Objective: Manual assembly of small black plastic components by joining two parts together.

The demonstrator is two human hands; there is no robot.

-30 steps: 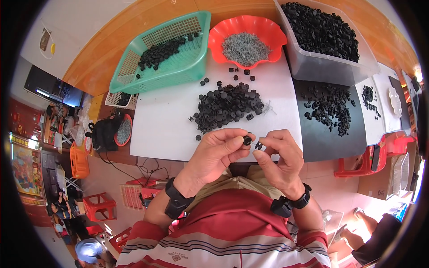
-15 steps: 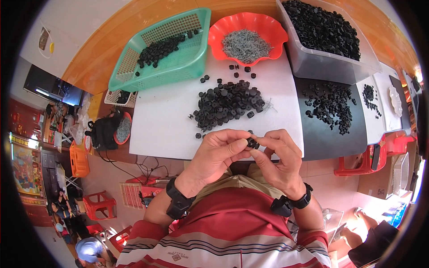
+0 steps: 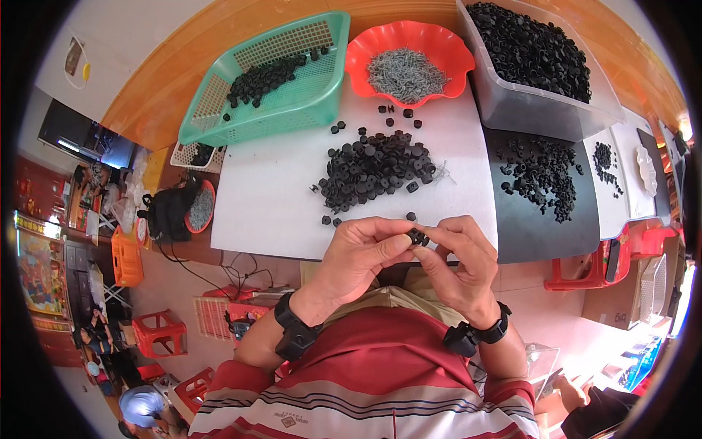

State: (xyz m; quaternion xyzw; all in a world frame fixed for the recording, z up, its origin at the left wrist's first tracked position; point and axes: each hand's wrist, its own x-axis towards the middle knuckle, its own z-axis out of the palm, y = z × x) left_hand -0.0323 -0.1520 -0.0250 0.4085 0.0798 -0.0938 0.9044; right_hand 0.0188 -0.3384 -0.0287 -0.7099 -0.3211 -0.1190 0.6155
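Between my fingertips is a small black plastic part (image 3: 418, 236), partly covered by them. My left hand (image 3: 365, 252) pinches it from the left with thumb and forefinger. From the other side, the thumb and forefinger of my right hand (image 3: 462, 256) press on it too. Both hands are just over the table's near edge. Beyond them lies a heap of black plastic parts (image 3: 376, 168) on a white sheet (image 3: 263, 197), with a few thin metal screws or pins (image 3: 443, 173) at its right side. Single black pieces lie near my left fingers.
At the back stand a green basket (image 3: 292, 121) holding black parts, a red scalloped bowl (image 3: 457, 62) of metal pins, and a clear bin (image 3: 523, 110) full of black pieces. More black parts (image 3: 545, 175) lie on a dark mat (image 3: 585, 238) to the right. Red stools (image 3: 157, 333) stand on the floor.
The black part has turned slightly between my fingertips. Both hands keep nearly the same place and grip, and the whole view has shifted a little.
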